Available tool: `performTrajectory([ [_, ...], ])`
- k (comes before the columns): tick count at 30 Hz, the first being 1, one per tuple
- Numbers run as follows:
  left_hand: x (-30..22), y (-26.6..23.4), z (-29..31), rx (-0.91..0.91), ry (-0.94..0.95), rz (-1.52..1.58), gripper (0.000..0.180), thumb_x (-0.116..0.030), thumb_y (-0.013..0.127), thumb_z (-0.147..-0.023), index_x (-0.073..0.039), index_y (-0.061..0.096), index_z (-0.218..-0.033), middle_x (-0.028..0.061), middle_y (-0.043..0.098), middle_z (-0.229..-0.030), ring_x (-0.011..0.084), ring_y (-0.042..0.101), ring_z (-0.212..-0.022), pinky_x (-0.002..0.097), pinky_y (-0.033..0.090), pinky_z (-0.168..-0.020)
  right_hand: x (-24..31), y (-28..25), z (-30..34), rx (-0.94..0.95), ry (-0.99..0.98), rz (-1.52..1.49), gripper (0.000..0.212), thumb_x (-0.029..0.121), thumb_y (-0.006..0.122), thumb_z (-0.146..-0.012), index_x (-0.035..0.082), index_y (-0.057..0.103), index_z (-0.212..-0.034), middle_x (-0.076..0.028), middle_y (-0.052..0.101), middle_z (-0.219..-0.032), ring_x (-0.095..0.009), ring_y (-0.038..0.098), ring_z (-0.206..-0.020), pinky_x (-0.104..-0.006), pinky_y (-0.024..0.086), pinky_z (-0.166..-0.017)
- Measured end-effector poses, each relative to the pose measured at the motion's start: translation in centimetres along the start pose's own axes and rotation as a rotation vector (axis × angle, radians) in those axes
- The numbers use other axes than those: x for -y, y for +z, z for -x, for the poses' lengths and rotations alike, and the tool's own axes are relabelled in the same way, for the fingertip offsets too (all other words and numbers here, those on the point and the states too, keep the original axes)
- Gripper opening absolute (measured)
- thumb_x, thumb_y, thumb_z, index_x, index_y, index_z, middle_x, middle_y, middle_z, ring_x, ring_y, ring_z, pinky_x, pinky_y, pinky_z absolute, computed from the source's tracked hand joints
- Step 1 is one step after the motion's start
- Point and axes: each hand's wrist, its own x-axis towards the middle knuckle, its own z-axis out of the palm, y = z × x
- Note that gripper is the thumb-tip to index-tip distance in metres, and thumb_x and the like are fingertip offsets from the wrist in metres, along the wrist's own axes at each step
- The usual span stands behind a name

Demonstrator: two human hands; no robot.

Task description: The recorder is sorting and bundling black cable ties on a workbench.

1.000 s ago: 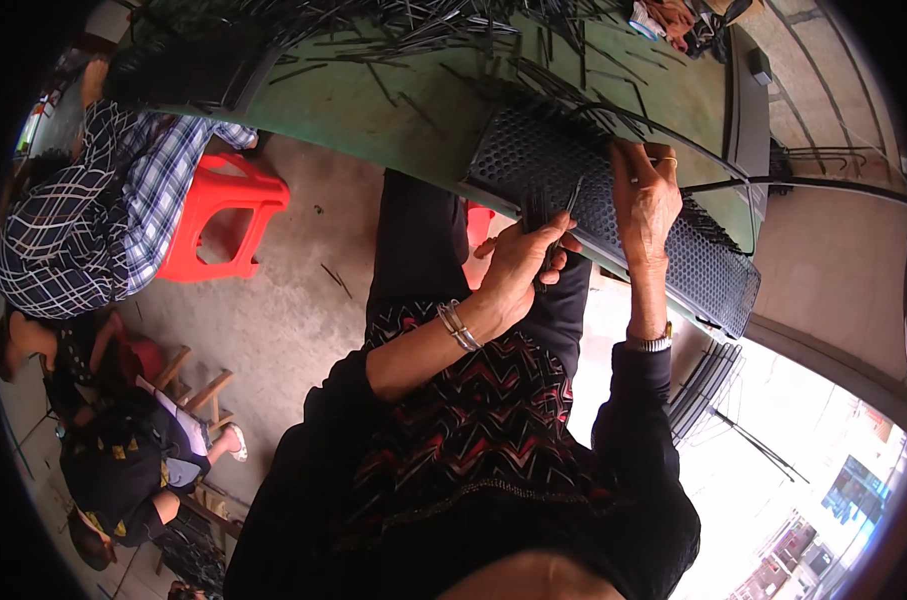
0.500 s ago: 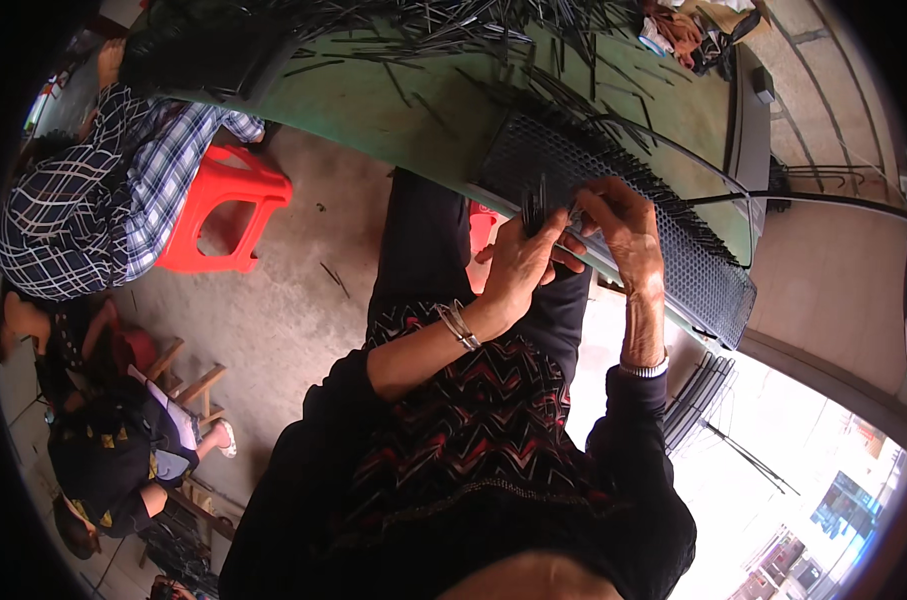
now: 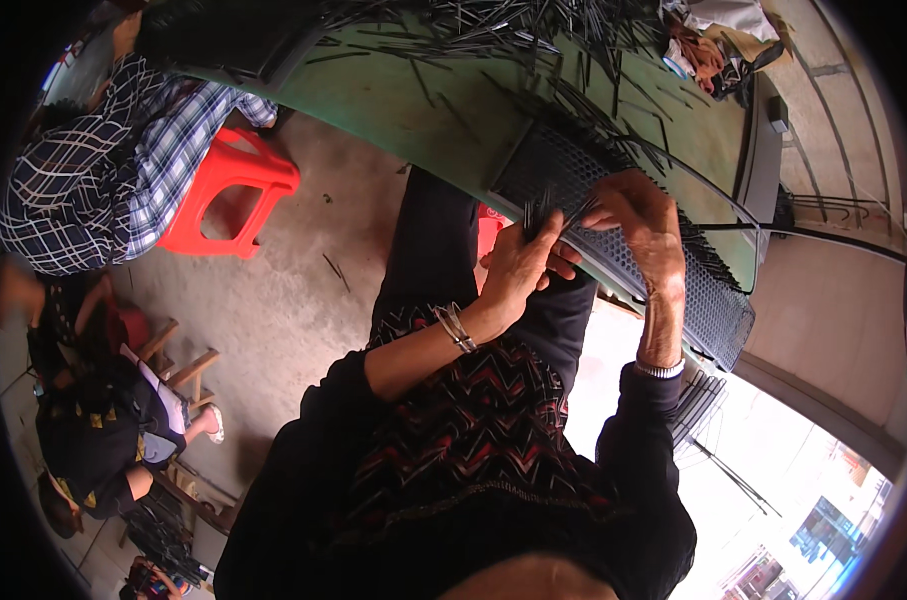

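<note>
My left hand (image 3: 516, 268), with metal bangles at the wrist, is closed around a small bundle of thin black rods (image 3: 536, 215) whose ends point up. Close beside it, my right hand (image 3: 641, 228) is bent down with its fingers pinched. A thin dark rod (image 3: 576, 214) shows at those fingertips, reaching toward the bundle. Under and beyond the right hand lies a long black rack (image 3: 708, 302) full of honeycomb holes. Black rods stand in a dense row along its far side. Part of the rack is hidden by the right hand.
Loose black rods (image 3: 493, 35) are heaped on the green table (image 3: 393, 105). Black bent bars (image 3: 813, 232) cross the right side. At the left, a person in plaid (image 3: 163, 150) sits by a red stool (image 3: 235, 190); another person (image 3: 103, 425) is lower down.
My right hand has moved a little to the right, away from the left hand, and a rod now shows at its fingertips. The left hand keeps the bundle. The view has shifted slightly.
</note>
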Motion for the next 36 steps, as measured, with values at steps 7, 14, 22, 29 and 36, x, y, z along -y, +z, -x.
performTrajectory([
  [7,0.1,-0.8,-0.6,0.067,-0.034,-0.051,0.027,-0.034,0.053,-0.097,-0.008,0.055,-0.093,-0.0011,0.055,-0.064,0.0031,0.041,-0.048,0.0175,0.034,-0.042,0.7,2.3,-2.9,-0.395,-0.378,0.203,0.011,0.005,0.056,-0.094,-0.004,0.06,-0.1,-0.009,0.068,-0.081,-0.014,0.068,-0.078,-0.0253,0.053,-0.072],
  [14,0.0,-0.8,-0.5,0.095,-0.143,0.054,0.026,-0.029,0.05,-0.098,-0.005,0.058,-0.103,0.0017,0.059,-0.07,0.0065,0.049,-0.057,0.0198,0.04,-0.046,-0.6,3.5,-4.9,-0.529,-0.541,0.432,0.009,0.005,0.058,-0.093,-0.001,0.06,-0.1,-0.006,0.068,-0.084,-0.011,0.068,-0.078,-0.0227,0.051,-0.07],
  [22,-0.1,-1.3,-0.1,0.143,-0.195,0.115,0.018,-0.022,0.048,-0.097,-0.007,0.056,-0.104,0.0025,0.059,-0.071,0.0036,0.035,-0.05,0.0194,0.026,-0.043,-0.2,3.5,-4.6,-0.495,-0.5,0.41,0.008,0.004,0.059,-0.093,-0.001,0.061,-0.099,-0.007,0.07,-0.081,-0.01,0.068,-0.076,-0.0219,0.051,-0.07],
  [29,-0.1,-1.3,0.2,0.118,-0.202,0.128,0.015,-0.023,0.054,-0.095,-0.008,0.057,-0.097,0.0019,0.059,-0.071,0.0022,0.036,-0.05,0.018,0.027,-0.043,-0.3,3.5,-4.8,-0.503,-0.523,0.41,0.009,0.003,0.058,-0.092,-0.002,0.061,-0.099,-0.006,0.07,-0.079,-0.009,0.067,-0.075,-0.0213,0.051,-0.07],
  [36,0.5,-1.6,-0.1,0.066,-0.117,0.147,0.018,-0.025,0.06,-0.093,-0.008,0.063,-0.096,0.0008,0.062,-0.072,0.0021,0.043,-0.052,0.0159,0.032,-0.043,0.5,3.3,-4.4,-0.442,-0.481,0.411,0.01,0.002,0.059,-0.092,-0.002,0.061,-0.1,-0.006,0.07,-0.079,-0.009,0.066,-0.075,-0.0214,0.05,-0.069],
])
